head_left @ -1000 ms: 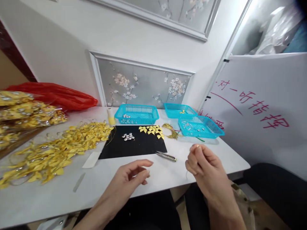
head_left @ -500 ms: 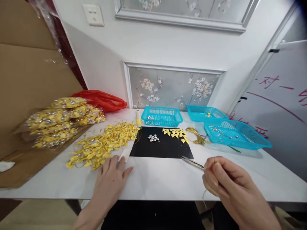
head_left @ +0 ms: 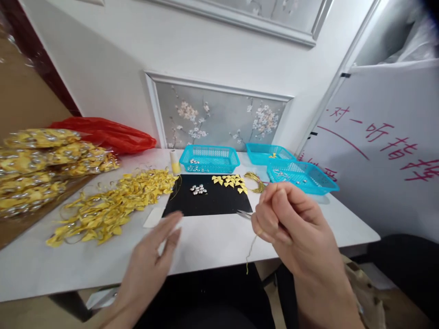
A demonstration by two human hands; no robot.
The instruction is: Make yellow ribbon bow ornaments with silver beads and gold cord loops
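Observation:
My right hand [head_left: 291, 219] is closed in a pinch, and a thin yellowish thread [head_left: 250, 256] hangs down from under it. Small scissors [head_left: 244, 214] lie at the front right corner of a black mat [head_left: 219, 203], their handles hidden behind that hand. My left hand [head_left: 154, 251] is raised over the table's front part, empty, with fingers stretched out. Just beyond it lies a small white card [head_left: 153, 217]. On the mat are a cluster of silver beads [head_left: 198, 189] and several yellow bow-like pieces [head_left: 230, 181].
A heap of yellow pieces with silver beads [head_left: 116, 205] spreads at left, beside bagged ones [head_left: 44, 164] and a red plastic bag [head_left: 109, 135]. Behind the mat stand a thread spool [head_left: 174, 163] and blue baskets [head_left: 210, 147]. A bundle of gold cord [head_left: 254, 183] lies right.
My left hand has lifted off the table from beside the white card. My right hand remains closed, raised slightly, and more of the thread shows. The view has turned right.

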